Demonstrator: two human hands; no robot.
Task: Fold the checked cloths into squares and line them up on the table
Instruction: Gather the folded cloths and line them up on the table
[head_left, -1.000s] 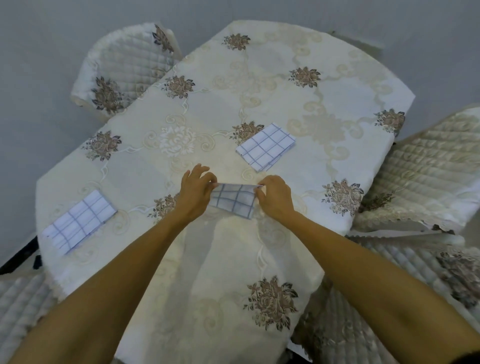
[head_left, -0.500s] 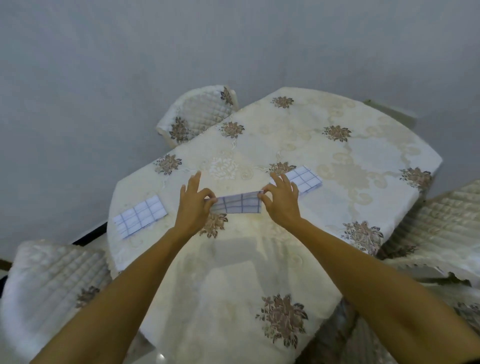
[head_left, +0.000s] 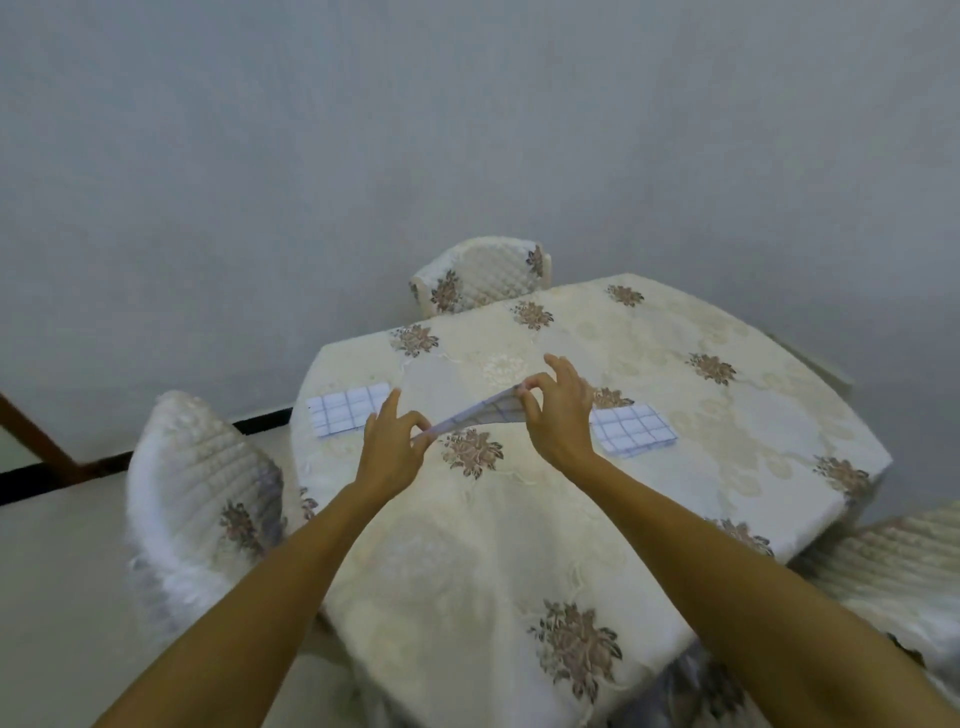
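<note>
Both hands, left hand (head_left: 390, 451) and right hand (head_left: 560, 410), pinch one checked cloth (head_left: 474, 414) taut above the table (head_left: 675, 467).

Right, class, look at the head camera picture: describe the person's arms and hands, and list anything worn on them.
Both arms are bare as far as the frame shows: no sleeves on the left forearm or the right forearm. The left hand and right hand wear no gloves; no ring, watch or bracelet shows.
</note>
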